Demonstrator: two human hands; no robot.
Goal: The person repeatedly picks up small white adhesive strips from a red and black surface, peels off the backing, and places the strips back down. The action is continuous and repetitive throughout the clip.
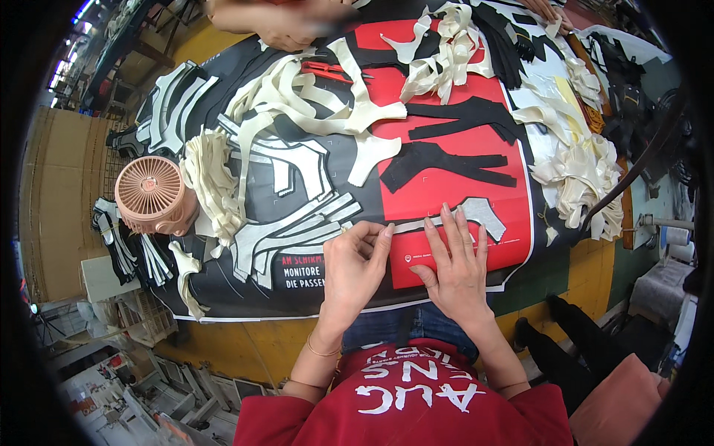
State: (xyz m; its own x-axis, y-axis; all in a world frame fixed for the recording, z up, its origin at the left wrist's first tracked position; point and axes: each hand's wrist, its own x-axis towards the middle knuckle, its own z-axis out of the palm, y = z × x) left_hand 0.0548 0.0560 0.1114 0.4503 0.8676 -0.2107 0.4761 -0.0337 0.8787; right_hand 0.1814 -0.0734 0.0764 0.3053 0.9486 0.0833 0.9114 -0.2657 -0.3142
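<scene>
A long, narrow cut fabric piece (pixel 487 217), pale grey with a black edge, lies on the red part of the printed table cover (pixel 416 273). My right hand (pixel 460 279) rests flat across it, fingers stretched out and spread. At its left end my left hand (pixel 355 267) is closed, thumb and forefinger pinching the narrow tip; the other fingers curl under. Just left of that hand lies a fanned group of similar grey-and-black pieces (pixel 253 241). Beyond my right hand are forked black fabric pieces (pixel 446 165), lying apart from it.
Cream fabric strips (pixel 286 93) spread over the far middle, near red-handled snips (pixel 325 70). A pink fan (pixel 151 189) stands left beside a cream bundle (pixel 212 178). Another person's hand (pixel 279 26) works at the far edge. More cream pieces (pixel 584 186) heap at right.
</scene>
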